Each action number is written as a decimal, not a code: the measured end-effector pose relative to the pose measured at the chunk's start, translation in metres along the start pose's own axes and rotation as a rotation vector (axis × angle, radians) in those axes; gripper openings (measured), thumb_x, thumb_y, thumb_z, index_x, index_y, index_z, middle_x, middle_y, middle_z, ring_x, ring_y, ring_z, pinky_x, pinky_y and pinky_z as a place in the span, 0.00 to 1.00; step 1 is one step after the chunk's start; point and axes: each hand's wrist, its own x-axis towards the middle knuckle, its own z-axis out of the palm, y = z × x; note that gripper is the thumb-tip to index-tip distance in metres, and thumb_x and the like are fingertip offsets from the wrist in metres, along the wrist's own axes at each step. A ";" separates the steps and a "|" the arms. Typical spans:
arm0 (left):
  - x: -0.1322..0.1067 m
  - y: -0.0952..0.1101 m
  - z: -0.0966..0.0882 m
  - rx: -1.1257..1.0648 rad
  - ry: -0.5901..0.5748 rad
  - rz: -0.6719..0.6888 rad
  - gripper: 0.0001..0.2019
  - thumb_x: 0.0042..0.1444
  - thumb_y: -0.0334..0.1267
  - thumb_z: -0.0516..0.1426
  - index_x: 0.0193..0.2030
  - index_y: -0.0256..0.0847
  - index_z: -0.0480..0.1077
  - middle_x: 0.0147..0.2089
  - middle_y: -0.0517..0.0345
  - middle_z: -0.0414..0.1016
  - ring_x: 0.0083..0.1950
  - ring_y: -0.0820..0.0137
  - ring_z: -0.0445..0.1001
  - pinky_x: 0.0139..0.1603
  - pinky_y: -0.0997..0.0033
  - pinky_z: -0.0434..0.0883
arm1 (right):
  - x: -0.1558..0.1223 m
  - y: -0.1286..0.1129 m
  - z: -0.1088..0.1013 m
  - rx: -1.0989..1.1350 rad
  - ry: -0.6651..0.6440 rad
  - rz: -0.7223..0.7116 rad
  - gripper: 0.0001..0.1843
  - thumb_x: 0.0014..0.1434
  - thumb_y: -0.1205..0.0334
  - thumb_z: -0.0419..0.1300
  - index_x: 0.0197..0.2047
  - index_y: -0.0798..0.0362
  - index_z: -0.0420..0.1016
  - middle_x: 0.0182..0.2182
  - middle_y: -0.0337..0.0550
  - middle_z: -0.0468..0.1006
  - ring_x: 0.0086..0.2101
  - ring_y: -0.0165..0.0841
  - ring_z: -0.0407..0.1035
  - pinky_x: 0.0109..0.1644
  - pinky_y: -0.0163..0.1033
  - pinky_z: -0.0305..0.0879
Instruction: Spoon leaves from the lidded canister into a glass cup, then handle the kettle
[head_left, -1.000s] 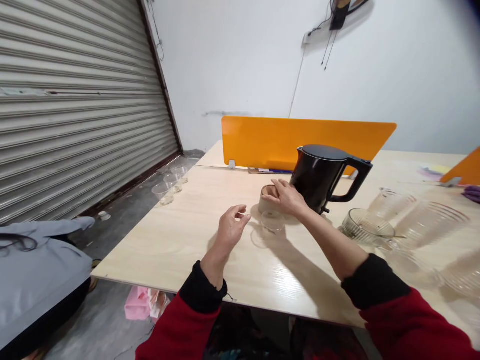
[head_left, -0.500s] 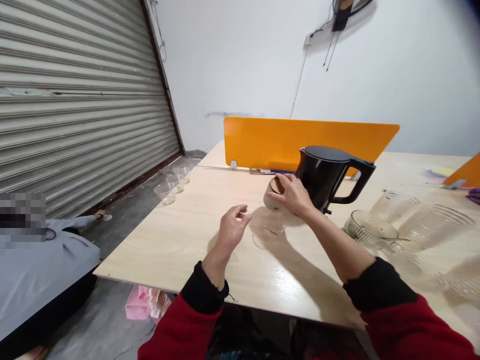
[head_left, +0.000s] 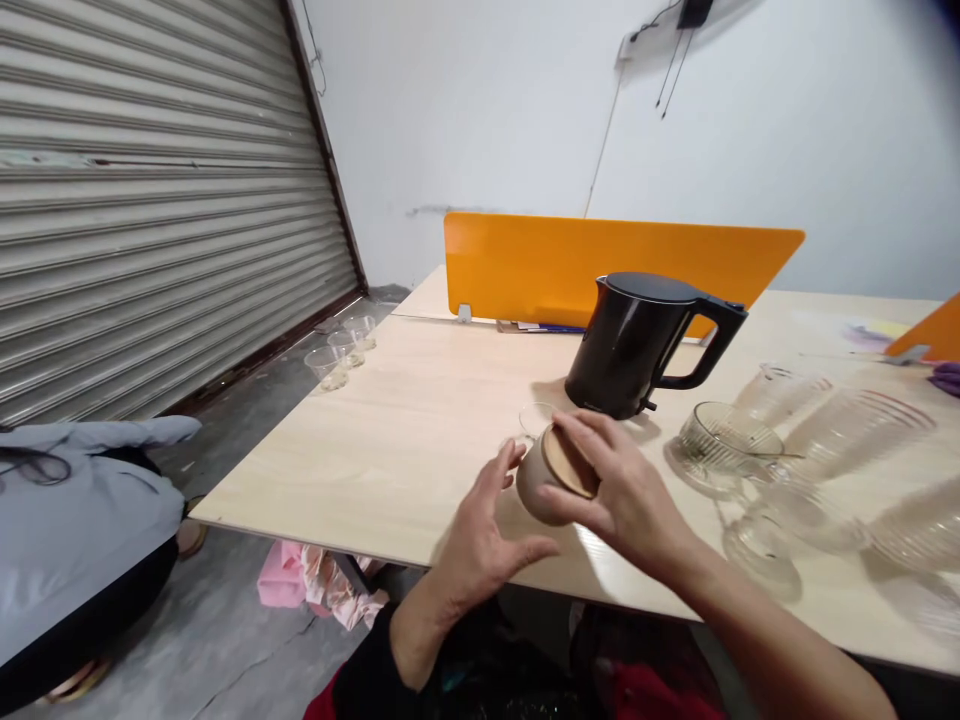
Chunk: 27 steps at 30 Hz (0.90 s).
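Beige jar (head_left: 535, 484) within the right grip (head_left: 628, 492)

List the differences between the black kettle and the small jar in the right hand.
Colour: the kettle is glossy black; the jar is pale greyish-beige with a tan top.
Size: the kettle is clearly larger than the jar.
Pose: the kettle stands upright on the table; the jar is tilted in the right hand.
Both have rounded bodies.

Open tabletop (head_left: 390, 425) to the left, clear cup (head_left: 532, 421) and black kettle (head_left: 624, 350) in the way beyond the canister (head_left: 535, 486)
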 end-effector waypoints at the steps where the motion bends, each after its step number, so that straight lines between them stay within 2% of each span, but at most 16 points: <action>1: -0.005 -0.003 0.006 0.038 -0.011 -0.042 0.56 0.47 0.49 0.74 0.78 0.53 0.49 0.76 0.46 0.58 0.74 0.47 0.62 0.72 0.44 0.66 | -0.005 -0.002 0.010 0.018 -0.026 -0.004 0.39 0.59 0.43 0.66 0.71 0.39 0.64 0.60 0.53 0.71 0.58 0.55 0.69 0.56 0.62 0.73; 4: -0.009 -0.013 0.018 0.121 0.036 -0.100 0.61 0.41 0.47 0.77 0.78 0.52 0.48 0.76 0.44 0.58 0.75 0.43 0.60 0.73 0.38 0.63 | -0.013 -0.006 0.032 0.029 -0.064 -0.025 0.38 0.59 0.44 0.67 0.70 0.39 0.64 0.59 0.53 0.72 0.57 0.54 0.68 0.55 0.62 0.74; 7: -0.005 -0.015 0.021 0.139 0.079 -0.114 0.58 0.42 0.46 0.75 0.76 0.50 0.50 0.75 0.44 0.61 0.74 0.43 0.62 0.72 0.40 0.65 | -0.010 -0.012 0.040 -0.019 -0.072 -0.042 0.38 0.59 0.43 0.66 0.69 0.42 0.65 0.60 0.54 0.71 0.56 0.55 0.68 0.55 0.63 0.73; 13: 0.005 -0.007 0.020 0.102 0.091 -0.197 0.48 0.47 0.45 0.72 0.72 0.46 0.55 0.72 0.45 0.66 0.70 0.49 0.69 0.69 0.48 0.69 | -0.002 -0.021 0.042 -0.070 -0.093 -0.054 0.33 0.61 0.40 0.62 0.64 0.49 0.71 0.57 0.58 0.73 0.54 0.55 0.67 0.54 0.63 0.73; 18: 0.007 -0.013 0.021 0.176 0.099 -0.174 0.48 0.44 0.44 0.73 0.70 0.44 0.57 0.68 0.43 0.69 0.67 0.50 0.71 0.67 0.49 0.70 | -0.003 -0.022 0.046 -0.021 -0.049 -0.030 0.30 0.62 0.43 0.62 0.63 0.49 0.73 0.56 0.56 0.74 0.53 0.53 0.66 0.54 0.62 0.72; 24: 0.002 -0.019 0.022 0.210 0.110 -0.165 0.50 0.40 0.45 0.75 0.68 0.46 0.58 0.66 0.45 0.71 0.64 0.49 0.73 0.63 0.48 0.72 | 0.000 -0.023 0.039 0.213 -0.019 0.106 0.26 0.66 0.46 0.57 0.63 0.47 0.73 0.57 0.52 0.76 0.56 0.48 0.69 0.62 0.57 0.68; 27: -0.001 -0.015 0.020 0.160 0.098 -0.192 0.48 0.40 0.46 0.76 0.67 0.47 0.60 0.62 0.48 0.74 0.61 0.50 0.75 0.60 0.49 0.73 | -0.003 -0.018 0.029 0.321 0.088 0.124 0.27 0.67 0.46 0.57 0.65 0.46 0.71 0.59 0.50 0.74 0.59 0.46 0.69 0.65 0.55 0.65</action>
